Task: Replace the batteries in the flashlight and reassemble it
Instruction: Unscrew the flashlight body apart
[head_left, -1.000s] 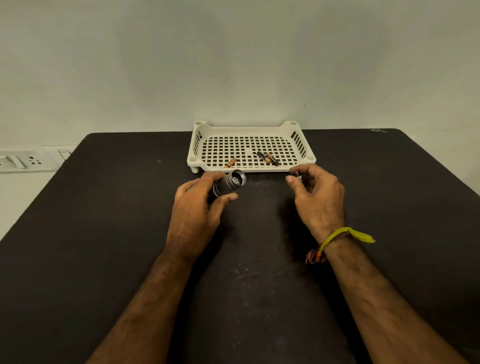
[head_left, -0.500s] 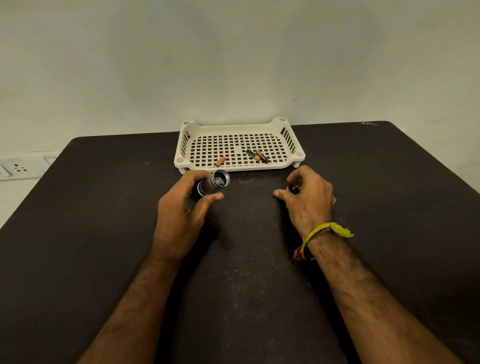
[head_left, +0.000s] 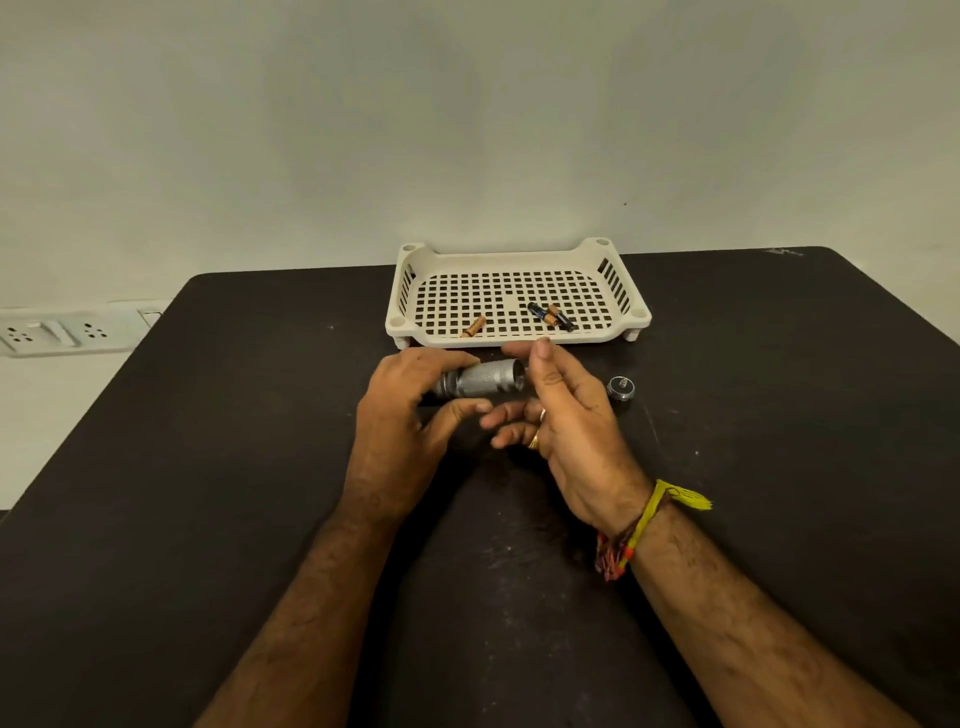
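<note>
The left hand (head_left: 400, 431) pinched the flashlight (head_left: 480, 383) just before the tray (head_left: 519, 260); the right hand (head_left: 566, 415), fingers spread, reached its open end; the cap (head_left: 621, 387) lay right; batteries likely came out next.

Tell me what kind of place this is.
Probably an indoor work desk against a plain wall: a dark tabletop, wall sockets at the left, and a white perforated tray holding loose batteries.

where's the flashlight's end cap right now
The end cap lies on the black table in the head view, just right of the right hand, in front of the white tray's right corner.
</note>
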